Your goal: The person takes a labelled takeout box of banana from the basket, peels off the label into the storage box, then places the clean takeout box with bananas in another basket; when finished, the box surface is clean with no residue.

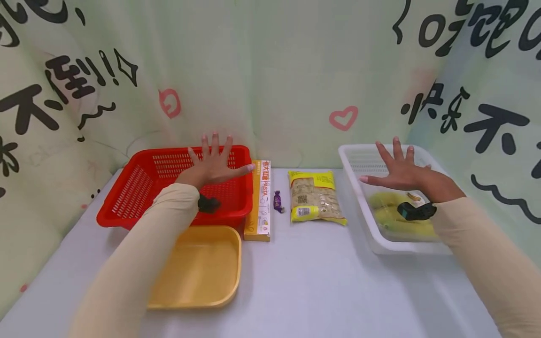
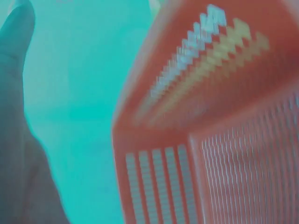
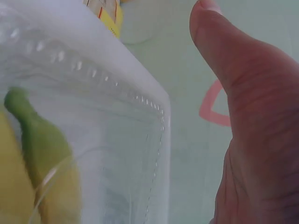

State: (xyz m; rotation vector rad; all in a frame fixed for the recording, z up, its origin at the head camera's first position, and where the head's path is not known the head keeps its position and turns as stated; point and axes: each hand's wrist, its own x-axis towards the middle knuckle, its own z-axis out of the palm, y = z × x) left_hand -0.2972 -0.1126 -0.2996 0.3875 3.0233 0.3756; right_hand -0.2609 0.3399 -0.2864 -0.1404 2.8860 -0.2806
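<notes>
Both hands spread over the baskets, nothing grasped

From my end, the head view gives me the left hand point(image 1: 211, 168) above the red basket point(image 1: 131, 192) and the right hand point(image 1: 401, 174) above the white basket point(image 1: 410, 247). Both are released—fingers splayed, thumbs out, nothing held. Bananas point(image 1: 386, 213) lie in the white basket, in what looks like clear wrapping.

I judge the step in hand to be an open-handed hover, with no pick begun. Any grasp from here would call for lowering a hand and curling its fingers; over the white basket, I'd mind the rim and the slippery-looking wrap.

Between the baskets stand a pasta box point(image 1: 258, 202), a small purple-wrapped piece point(image 1: 277, 202) and a yellow bag point(image 1: 317, 197) of pale contents; the box sits right beside the red basket. A yellow tray point(image 1: 207, 277) rests in front of it.

The table point(image 1: 304, 281) is pale and smooth—behind it hangs a light green curtain point(image 1: 291, 70) with black lettering and pink hearts.
</notes>
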